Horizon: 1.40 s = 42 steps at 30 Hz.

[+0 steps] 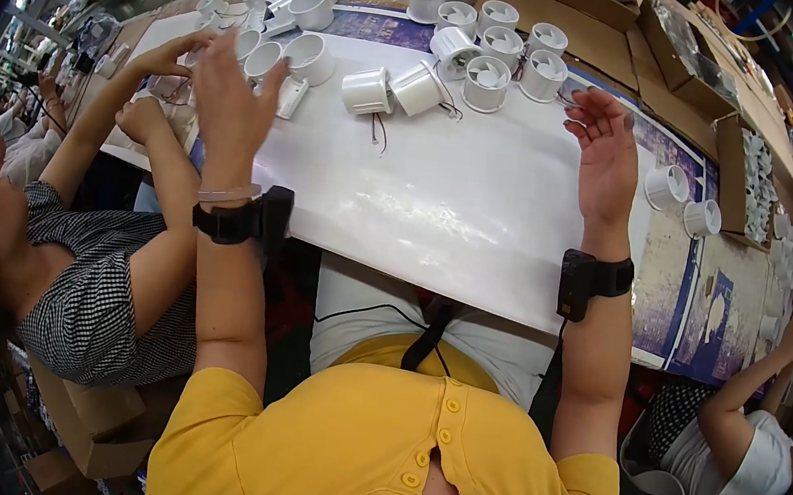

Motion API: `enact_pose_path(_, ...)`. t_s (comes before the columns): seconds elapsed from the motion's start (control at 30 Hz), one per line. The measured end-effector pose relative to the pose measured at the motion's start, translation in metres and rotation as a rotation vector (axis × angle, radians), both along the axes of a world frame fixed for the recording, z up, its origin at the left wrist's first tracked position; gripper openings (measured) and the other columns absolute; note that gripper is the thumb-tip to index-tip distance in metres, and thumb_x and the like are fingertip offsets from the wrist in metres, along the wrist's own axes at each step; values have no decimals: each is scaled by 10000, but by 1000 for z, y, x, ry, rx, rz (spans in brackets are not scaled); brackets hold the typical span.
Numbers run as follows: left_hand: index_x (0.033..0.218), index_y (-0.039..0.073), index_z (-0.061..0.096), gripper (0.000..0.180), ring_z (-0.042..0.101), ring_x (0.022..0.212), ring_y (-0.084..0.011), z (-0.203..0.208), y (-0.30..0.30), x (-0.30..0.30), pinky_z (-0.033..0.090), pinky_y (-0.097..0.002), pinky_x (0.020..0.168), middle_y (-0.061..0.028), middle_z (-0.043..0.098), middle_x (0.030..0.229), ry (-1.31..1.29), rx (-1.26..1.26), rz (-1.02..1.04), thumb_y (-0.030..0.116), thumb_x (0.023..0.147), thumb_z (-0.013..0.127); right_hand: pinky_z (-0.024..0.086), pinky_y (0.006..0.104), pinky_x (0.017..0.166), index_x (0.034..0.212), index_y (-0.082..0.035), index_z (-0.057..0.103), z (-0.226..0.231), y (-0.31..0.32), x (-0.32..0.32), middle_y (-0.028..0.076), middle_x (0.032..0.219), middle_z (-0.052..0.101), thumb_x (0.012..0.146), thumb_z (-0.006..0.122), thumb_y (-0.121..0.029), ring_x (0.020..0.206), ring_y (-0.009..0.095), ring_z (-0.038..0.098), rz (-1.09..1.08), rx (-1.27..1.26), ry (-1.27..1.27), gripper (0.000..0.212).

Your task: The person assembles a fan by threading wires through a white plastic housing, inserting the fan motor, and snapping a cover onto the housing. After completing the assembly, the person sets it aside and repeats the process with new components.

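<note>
My left hand (234,99) is raised at the left of the table, thumb apart from the fingers. It appears to hold nothing and is nearest to some white plastic cups (309,59), partly hiding them. Over the right side of the table, my right hand (609,160) is open and bare, its palm showing and the fingers slightly bent. Between the hands, two white cylindrical housings (368,92) lie tipped on their sides with thin wires trailing. Behind them stand several white round fan units (487,83) with blades visible inside.
A white sheet (402,199) covers much of the table. Two white housings (666,187) lie to the right, by a cardboard box (737,176) of small parts. A co-worker's arm (93,136) reaches in close on the left; another person (739,438) sits at the right.
</note>
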<state>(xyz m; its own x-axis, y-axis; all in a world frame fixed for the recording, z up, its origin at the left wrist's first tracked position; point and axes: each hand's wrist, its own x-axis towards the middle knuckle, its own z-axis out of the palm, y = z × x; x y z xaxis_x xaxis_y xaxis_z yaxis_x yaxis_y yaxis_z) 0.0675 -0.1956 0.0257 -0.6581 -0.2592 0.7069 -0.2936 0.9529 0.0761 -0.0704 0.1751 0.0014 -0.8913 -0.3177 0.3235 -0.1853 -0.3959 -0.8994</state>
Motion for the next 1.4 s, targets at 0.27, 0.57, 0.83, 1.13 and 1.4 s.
enact_pose_path(0.27, 1280, 77, 486, 710, 447, 1208, -355, -10, 92, -52, 247, -471, 1084, -181, 567, 1171, -333, 71, -440, 393, 709, 766, 432, 304, 895, 1196, 2, 500, -4, -12, 8, 100, 1030, 616, 992, 362, -395, 944, 167, 573, 124, 155, 10, 467)
enact_pose_path(0.57, 1206, 68, 526, 576, 507, 1120, -298, -20, 143, -54, 265, -461, 1073, -138, 579, 1124, -216, 235, -798, 280, 723, 757, 443, 268, 870, 1182, -6, 515, -16, -8, 6, 83, 1010, 617, 981, 456, -257, 944, 133, 570, 73, 256, 77, 328)
enact_pose_path(0.83, 1296, 62, 474, 492, 400, 1242, -376, -48, -16, -65, 264, -493, 1060, -166, 517, 1270, -95, -168, 41, 336, 897, 562, 479, 267, 793, 1073, -44, 601, -11, -19, 8, 43, 976, 639, 876, 629, -162, 880, 128, 600, -146, 487, 177, 231)
enact_pose_path(1.13, 1281, 32, 483, 464, 497, 1131, -300, -26, 5, -46, 370, -410, 968, -181, 565, 1152, -146, -91, -95, 350, 942, 487, 387, 364, 928, 1018, -48, 620, 15, 88, -30, 110, 1074, 590, 771, 714, -228, 1074, 269, 494, -1361, 701, 488, 319)
enact_pose_path(1.4, 1277, 1, 500, 385, 531, 860, -105, 18, 147, 28, 440, -227, 764, -43, 566, 969, -480, 1826, -1097, 162, 944, 396, 341, 349, 1001, 1330, -58, 431, -24, 189, -47, 157, 1327, 440, 766, 726, -391, 1208, 244, 429, -731, 485, -203, 718)
